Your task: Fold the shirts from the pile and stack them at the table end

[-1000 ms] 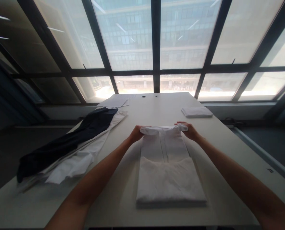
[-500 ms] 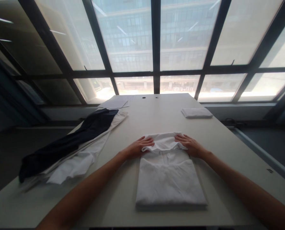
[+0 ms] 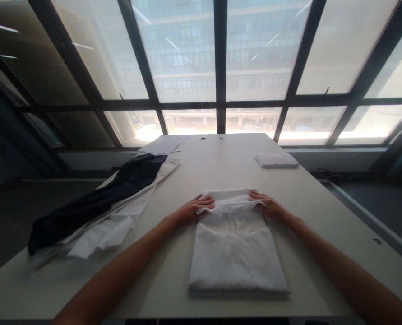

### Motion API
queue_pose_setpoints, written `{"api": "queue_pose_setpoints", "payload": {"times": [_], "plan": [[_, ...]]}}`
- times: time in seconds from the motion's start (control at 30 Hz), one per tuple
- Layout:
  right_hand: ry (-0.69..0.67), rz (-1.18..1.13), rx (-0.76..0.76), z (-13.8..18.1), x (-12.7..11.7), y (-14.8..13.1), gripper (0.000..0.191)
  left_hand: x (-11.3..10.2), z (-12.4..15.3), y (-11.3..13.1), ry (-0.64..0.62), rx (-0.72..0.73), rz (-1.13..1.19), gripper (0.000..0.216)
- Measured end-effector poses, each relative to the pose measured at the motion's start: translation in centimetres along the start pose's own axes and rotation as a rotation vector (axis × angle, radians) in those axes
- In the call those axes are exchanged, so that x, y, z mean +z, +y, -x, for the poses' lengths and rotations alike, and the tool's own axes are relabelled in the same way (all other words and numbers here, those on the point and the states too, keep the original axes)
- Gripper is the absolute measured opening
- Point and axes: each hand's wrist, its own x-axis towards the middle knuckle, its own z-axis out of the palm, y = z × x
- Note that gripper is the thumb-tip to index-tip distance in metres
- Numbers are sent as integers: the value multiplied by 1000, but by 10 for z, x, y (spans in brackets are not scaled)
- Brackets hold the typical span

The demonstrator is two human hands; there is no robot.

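Both hands, left hand (image 3: 190, 211) and right hand (image 3: 270, 207), lie flat with fingers spread on the white shirt (image 3: 236, 253) near the tabletop (image 3: 322, 225) front edge.

Office: long white table (image 3: 221, 158) before tall grid windows (image 3: 217, 58).

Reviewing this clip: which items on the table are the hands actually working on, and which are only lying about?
In hand:
- folded white shirt, collar end folded over
- left hand and right hand, flat on that far fold

Lying about:
- dark navy garment, left side
- loose white cloth beneath it
- small folded white cloth, far right
- white paper sheets, far end
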Motion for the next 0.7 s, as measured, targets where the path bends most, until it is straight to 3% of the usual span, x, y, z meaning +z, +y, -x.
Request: {"api": "queue_pose_setpoints", "payload": {"times": [0.1,0.27,0.43,0.7], "plan": [[34,22,51,0,3,-18,43,-1,1,4,-35,-7,-31,42],[-209,144,37,11,-3,-44,43,-3,1,9,-79,-14,-89,46],[-350,65,54,16,-13,-34,51,-7,3,7,-88,-22,-38,45],[-377,-43,54,20,-18,-24,53,-12,13,19,-174,-103,-57,51]]}}
